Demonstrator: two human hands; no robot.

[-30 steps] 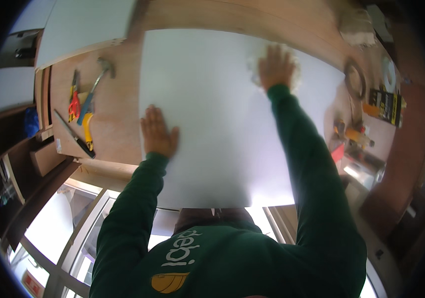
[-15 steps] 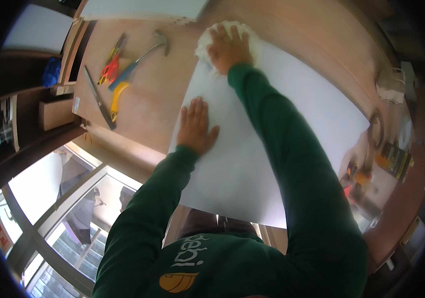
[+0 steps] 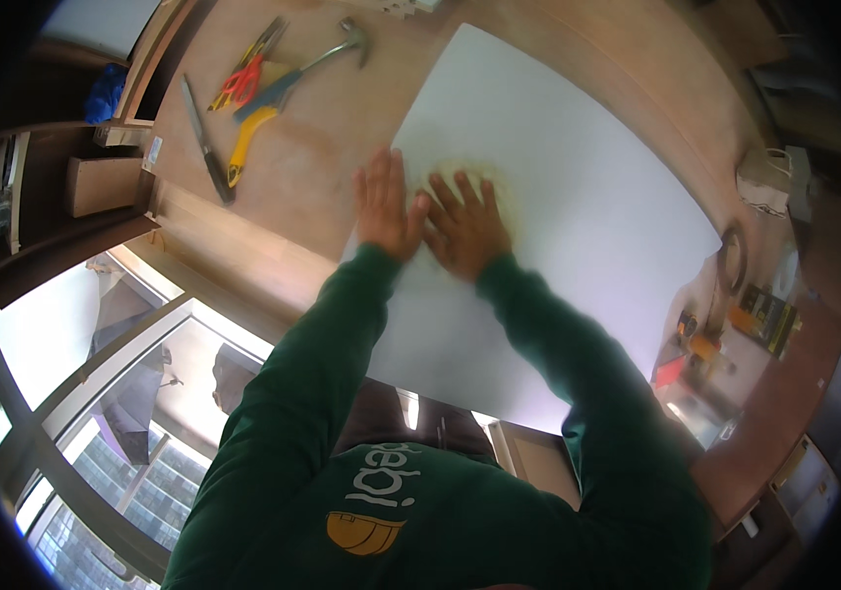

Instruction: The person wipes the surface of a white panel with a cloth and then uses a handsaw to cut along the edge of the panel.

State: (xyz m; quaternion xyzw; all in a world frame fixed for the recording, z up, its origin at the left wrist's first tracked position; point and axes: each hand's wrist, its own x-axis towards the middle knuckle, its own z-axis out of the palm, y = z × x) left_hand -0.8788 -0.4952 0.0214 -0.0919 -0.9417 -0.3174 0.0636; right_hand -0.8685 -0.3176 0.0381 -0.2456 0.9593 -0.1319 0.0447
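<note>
A large white sheet or panel lies on the wooden workbench, and its near edge reaches close to my body. On its left edge rests my left hand, flat, with the thumb out to the side. Just to the right, my right hand presses down with spread fingers on a pale, fluffy cloth or pad. Most of this pad is hidden under the palm, and motion blurs its outline. The two hands nearly touch at the left thumb.
Left of the sheet lie a claw hammer, red-handled scissors, a yellow-handled tool and a long file-like tool. To the right are a tape roll, a dark box and an orange-and-black tool.
My right hand has drawn the pad from the sheet's far left corner back toward me, beside my left hand. The left hand remains flat at the left edge. The view has shifted slightly.
</note>
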